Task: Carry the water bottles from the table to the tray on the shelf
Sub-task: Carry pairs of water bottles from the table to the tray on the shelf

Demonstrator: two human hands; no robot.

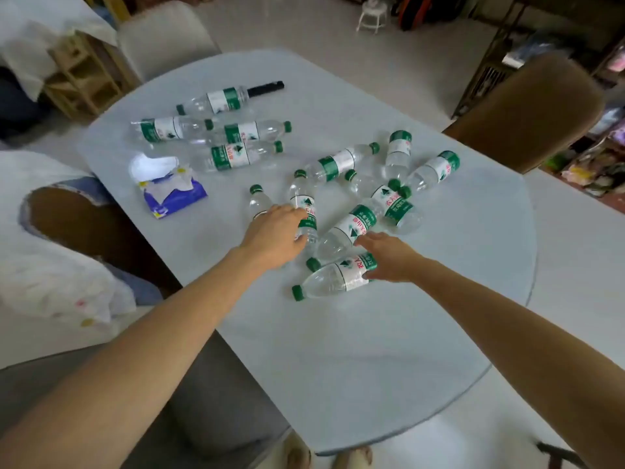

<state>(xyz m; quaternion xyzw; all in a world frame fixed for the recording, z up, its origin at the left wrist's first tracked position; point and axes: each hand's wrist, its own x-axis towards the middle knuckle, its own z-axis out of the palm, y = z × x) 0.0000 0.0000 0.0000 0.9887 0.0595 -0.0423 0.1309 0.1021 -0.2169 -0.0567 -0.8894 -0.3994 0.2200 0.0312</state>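
Observation:
Several clear water bottles with green caps and green-white labels lie scattered on the pale oval table [338, 350]. My left hand [274, 236] wraps around the lower part of one lying bottle [303, 198], and a second bottle [259, 202] lies just to its left, partly under the hand. My right hand [389, 257] is spread over the base end of the nearest bottle [333, 279], thumb on its label and fingers pointing between it and the bottle behind [341, 233]. More bottles lie in a far-left group [233, 155] and a right cluster [399, 154]. The tray is not in view.
A blue tissue pack [172, 194] lies left of the bottles, and a black pen-like object [265, 89] at the far side. A brown chair [527, 113] stands at the table's right, a cloth-draped chair [84, 228] at the left, a grey seat [209, 394] near me.

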